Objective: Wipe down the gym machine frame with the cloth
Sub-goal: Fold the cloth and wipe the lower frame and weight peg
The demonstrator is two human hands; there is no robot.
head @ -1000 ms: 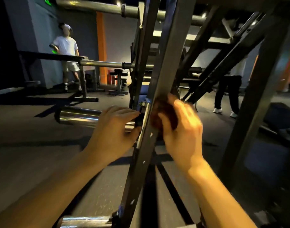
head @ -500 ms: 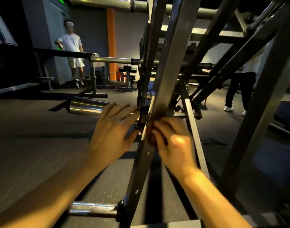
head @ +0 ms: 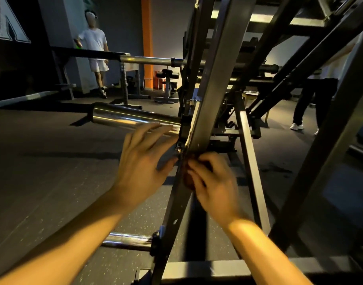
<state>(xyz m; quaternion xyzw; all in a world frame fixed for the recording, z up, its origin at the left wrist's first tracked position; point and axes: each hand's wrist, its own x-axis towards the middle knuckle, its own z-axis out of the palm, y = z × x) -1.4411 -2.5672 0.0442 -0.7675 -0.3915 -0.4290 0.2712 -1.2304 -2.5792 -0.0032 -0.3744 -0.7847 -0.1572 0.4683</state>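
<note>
Head view: two bare forearms reach in from 6 o'clock toward the slanted grey beam of the machine frame [head: 213, 89], which runs through the middle from 6 up to 12 o'clock.
Cloth: a dark brownish cloth [head: 187, 181], bunched and blurred, lies against the beam's lower stretch just below centre.
Right hand: the right hand [head: 214, 182] has its fingers curled round the cloth and holds it onto the beam.
Left hand: the left hand [head: 141, 161], at 9 o'clock of the cloth, holds nothing. Its fingers are straight and spread wide, tips near the bracket where the chrome sleeve [head: 131, 119] meets the beam; whether they touch cannot be told.
Lower peg: a second chrome peg [head: 127, 240] juts from the beam at 7 o'clock.
Writing: large pale lettering [head: 12, 27] on a dark wall at 10 o'clock, cut by the edge, not readable.
Background: a person in white [head: 95, 50] stands at 11 o'clock near an orange pillar [head: 146, 38]; another in dark trousers [head: 312, 99] stands at 3 o'clock.
Floor: dark speckled floor [head: 43, 161].
</note>
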